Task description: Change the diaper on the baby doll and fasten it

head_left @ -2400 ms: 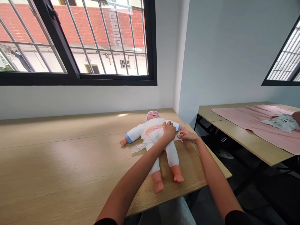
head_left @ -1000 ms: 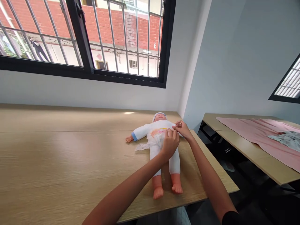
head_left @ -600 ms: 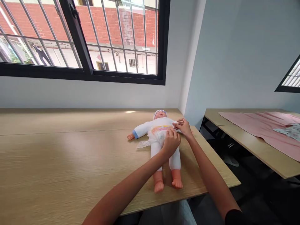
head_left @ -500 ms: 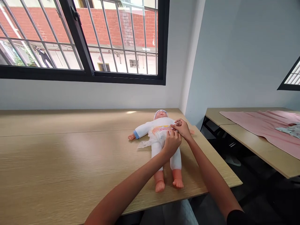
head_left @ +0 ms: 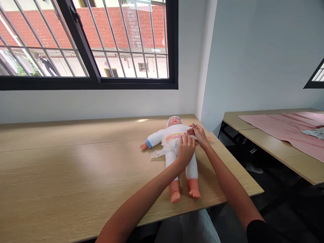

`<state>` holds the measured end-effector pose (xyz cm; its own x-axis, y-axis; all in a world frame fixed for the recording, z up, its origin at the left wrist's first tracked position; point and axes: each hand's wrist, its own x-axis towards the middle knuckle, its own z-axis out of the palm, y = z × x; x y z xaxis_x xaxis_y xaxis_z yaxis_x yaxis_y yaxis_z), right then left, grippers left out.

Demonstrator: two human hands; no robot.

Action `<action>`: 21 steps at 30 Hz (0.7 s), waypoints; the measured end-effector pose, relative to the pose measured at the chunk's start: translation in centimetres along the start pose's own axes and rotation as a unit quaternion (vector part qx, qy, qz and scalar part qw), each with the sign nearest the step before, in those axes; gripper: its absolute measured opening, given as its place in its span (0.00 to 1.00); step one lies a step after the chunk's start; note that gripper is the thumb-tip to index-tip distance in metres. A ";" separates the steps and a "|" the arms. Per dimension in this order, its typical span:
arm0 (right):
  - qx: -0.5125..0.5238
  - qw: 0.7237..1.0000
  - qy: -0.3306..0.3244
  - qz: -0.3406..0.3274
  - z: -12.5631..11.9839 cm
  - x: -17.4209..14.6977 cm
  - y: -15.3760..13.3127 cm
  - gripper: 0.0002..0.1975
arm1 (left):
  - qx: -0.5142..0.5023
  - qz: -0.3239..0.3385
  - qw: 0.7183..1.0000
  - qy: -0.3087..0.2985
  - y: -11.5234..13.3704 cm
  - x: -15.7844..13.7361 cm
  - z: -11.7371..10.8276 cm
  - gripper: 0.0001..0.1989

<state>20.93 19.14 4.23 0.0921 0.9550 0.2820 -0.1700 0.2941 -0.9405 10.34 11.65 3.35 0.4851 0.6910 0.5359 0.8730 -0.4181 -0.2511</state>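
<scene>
A baby doll (head_left: 155,137) in a white suit with blue cuffs lies on its back, head towards the wall and bare feet towards me. Around its hips is a white diaper (head_left: 172,143) with a coloured print and a yellow strip at the waist; one side panel spreads loose on the table at the left. My left hand (head_left: 186,150) grips the right side of the diaper front with bent fingers. Just above it is my right hand (head_left: 199,134), its fingers stretched out and apart beside the waist. The diaper's right edge is hidden under my hands.
The doll lies near the right end of a wooden table (head_left: 76,175). Past a gap to the right stands another table (head_left: 278,148) with a pink cloth (head_left: 273,130) and a patterned cloth (head_left: 314,133). A barred window (head_left: 126,44) is in the wall behind.
My right hand's fingers have gone from a pinch at the diaper's waist to stretched out. My left hand stays on the diaper. The view has shifted slightly.
</scene>
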 end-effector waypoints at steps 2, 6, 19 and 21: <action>0.013 0.999 0.031 -0.005 -0.5 0.3 0.2 0.23 | 0.005 -0.019 1.000 -0.008 0.0 0.0 0.1 0.21; 0.010 0.998 0.055 0.016 -1.2 0.6 0.6 0.21 | 0.004 -0.026 0.999 -0.033 0.0 0.0 0.1 0.21; -0.014 0.999 0.029 0.022 -1.2 0.3 0.8 0.15 | -0.025 -0.069 0.997 -0.027 -0.2 -0.2 -0.3 0.27; -0.017 0.999 0.029 0.023 -1.3 0.4 0.8 0.15 | -0.037 -0.079 0.996 -0.026 -0.1 -0.3 -0.2 0.27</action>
<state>22.10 19.67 3.31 0.1424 0.9632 0.2278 -0.1421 0.2477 -0.9584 10.12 11.34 3.39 0.3463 0.7802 0.5210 0.9332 -0.3435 -0.1058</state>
